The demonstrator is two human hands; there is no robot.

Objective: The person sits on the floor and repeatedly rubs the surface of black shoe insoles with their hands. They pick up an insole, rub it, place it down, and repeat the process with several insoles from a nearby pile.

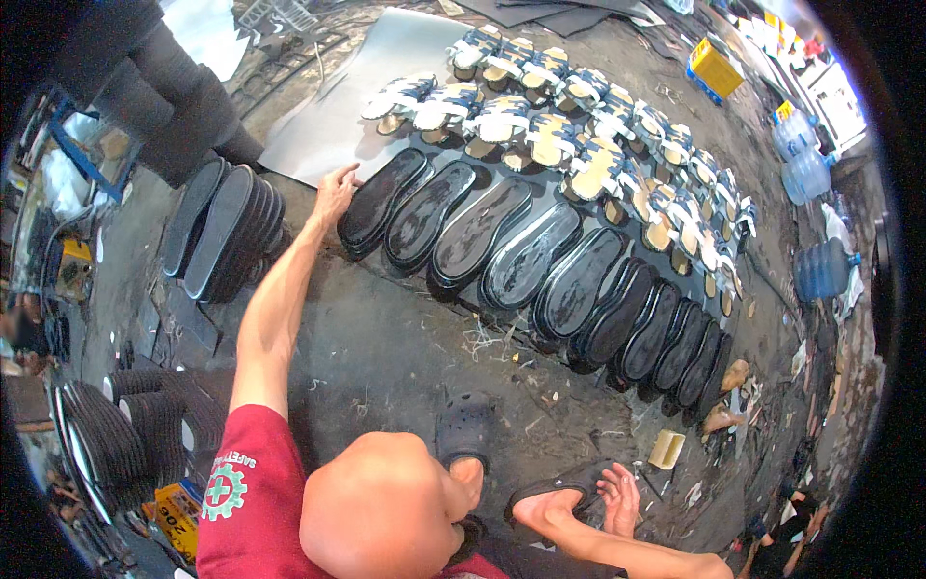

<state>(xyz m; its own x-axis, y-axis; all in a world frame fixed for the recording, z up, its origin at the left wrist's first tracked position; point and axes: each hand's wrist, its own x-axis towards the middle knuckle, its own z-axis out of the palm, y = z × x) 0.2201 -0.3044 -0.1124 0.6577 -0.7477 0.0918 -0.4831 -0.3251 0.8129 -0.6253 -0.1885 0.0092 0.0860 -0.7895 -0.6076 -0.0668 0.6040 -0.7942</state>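
Observation:
My left hand (337,191) reaches out at the end of the stretched left arm, fingers extended. It is beside the leftmost stack of black shoe soles (384,201), at the edge of a grey sheet (318,132); whether the fingertips touch either is hard to see. Down by my sandalled foot (548,507), my right hand (619,498) has its fingers apart and loosely bent, nothing in them. Stacked soles run in a curved row from the left hand toward the right. Behind them stand rows of sandal uppers (550,140) in white, navy and tan.
More dark soles are piled at the left (231,232) and lower left (154,415). A cream block (667,450) lies right of my right hand. Blue water jugs (822,270) and a yellow box (715,68) stand at the right. Scraps litter the floor.

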